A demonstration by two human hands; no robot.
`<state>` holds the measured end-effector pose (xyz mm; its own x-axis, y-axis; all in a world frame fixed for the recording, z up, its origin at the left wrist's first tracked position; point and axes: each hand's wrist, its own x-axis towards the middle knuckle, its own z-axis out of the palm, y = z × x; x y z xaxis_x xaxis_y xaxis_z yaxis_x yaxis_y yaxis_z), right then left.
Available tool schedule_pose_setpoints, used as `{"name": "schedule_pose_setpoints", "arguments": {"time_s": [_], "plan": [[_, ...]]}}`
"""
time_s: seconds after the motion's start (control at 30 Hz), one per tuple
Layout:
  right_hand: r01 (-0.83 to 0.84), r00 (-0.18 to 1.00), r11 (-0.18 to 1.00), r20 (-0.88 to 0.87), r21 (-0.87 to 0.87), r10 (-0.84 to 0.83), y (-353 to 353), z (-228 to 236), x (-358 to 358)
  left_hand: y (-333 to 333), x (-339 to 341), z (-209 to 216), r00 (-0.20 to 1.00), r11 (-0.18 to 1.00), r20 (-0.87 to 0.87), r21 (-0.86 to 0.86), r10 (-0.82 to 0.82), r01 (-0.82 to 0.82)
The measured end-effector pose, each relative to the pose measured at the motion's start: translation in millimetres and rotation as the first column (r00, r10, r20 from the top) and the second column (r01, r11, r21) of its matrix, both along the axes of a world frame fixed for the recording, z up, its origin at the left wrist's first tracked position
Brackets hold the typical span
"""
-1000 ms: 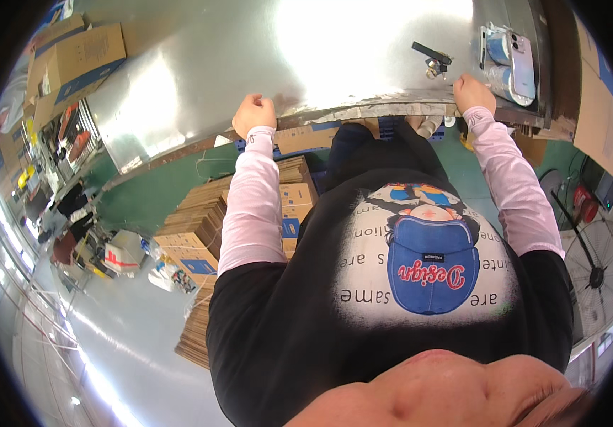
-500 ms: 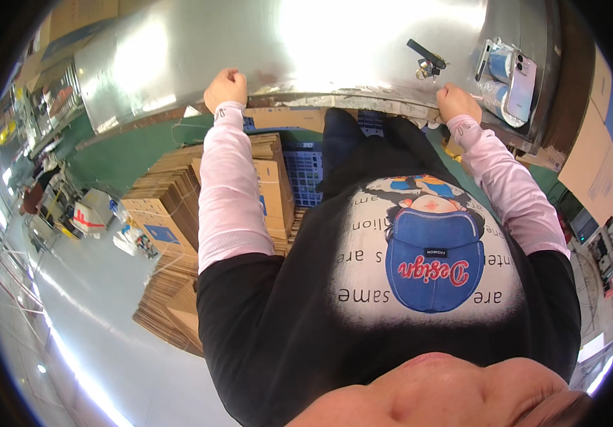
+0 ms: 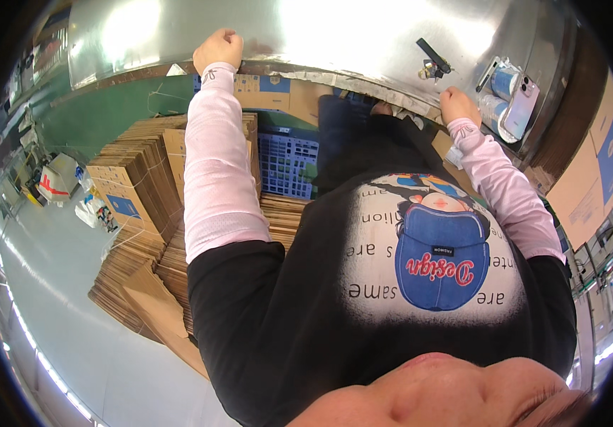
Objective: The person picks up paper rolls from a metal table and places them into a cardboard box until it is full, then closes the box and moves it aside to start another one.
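My left hand (image 3: 219, 51) is closed in a fist and rests at the near edge of the metal table (image 3: 200, 32). Nothing shows in its fingers. My right hand (image 3: 459, 107) is curled closed too, at the same edge farther right, with no object visible in it. Just beyond that hand lies a bunch of keys with a black strap (image 3: 432, 58). To its right is a clear, blue-banded package (image 3: 492, 107), with a pale phone (image 3: 522, 107) leaning on its right side. Both my forearms wear pink sleeves.
Below the table on the left stand tied stacks of flat cardboard boxes (image 3: 132, 181). A blue plastic crate (image 3: 286, 165) sits beside them, near my legs. More cardboard (image 3: 587, 185) stands at the right. A white bag with red marking (image 3: 56, 181) is on the far-left floor.
The whole view has turned and shifted, bringing more of the blue crate and cardboard stacks into sight. Both fists stay at the table edge; the left one appears higher and slightly farther left.
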<state>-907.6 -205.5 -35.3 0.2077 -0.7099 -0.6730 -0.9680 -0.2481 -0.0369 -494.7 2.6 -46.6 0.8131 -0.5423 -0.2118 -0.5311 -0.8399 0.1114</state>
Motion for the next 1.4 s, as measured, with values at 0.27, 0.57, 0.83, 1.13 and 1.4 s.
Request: {"name": "schedule_pose_setpoints", "arguments": {"time_s": [0.27,0.57,0.83,1.13,1.4], "plan": [[-0.003,1.000,1.000,-0.031,-0.030,0.002,1,3,3,2,-2,3,1.000,1.000,-0.014,0.010,0.017,-0.017],[0.021,1.000,0.999,0.006,-0.030,-0.021,1,-4,-3,0,2,0,1.000,0.999,-0.018,0.034,0.009,-0.008],[0.026,1.000,0.997,0.000,-0.069,-0.026,2,2,1,0,1,0,0.999,0.997,-0.043,0.069,0.027,-0.024],[0.022,1.000,0.996,0.007,-0.084,-0.022,3,0,1,1,1,-1,0.999,0.997,-0.045,0.079,0.023,-0.020],[0.024,1.000,0.996,-0.013,-0.082,-0.025,5,6,4,1,0,0,0.999,0.996,-0.037,0.081,0.028,-0.025]]}}
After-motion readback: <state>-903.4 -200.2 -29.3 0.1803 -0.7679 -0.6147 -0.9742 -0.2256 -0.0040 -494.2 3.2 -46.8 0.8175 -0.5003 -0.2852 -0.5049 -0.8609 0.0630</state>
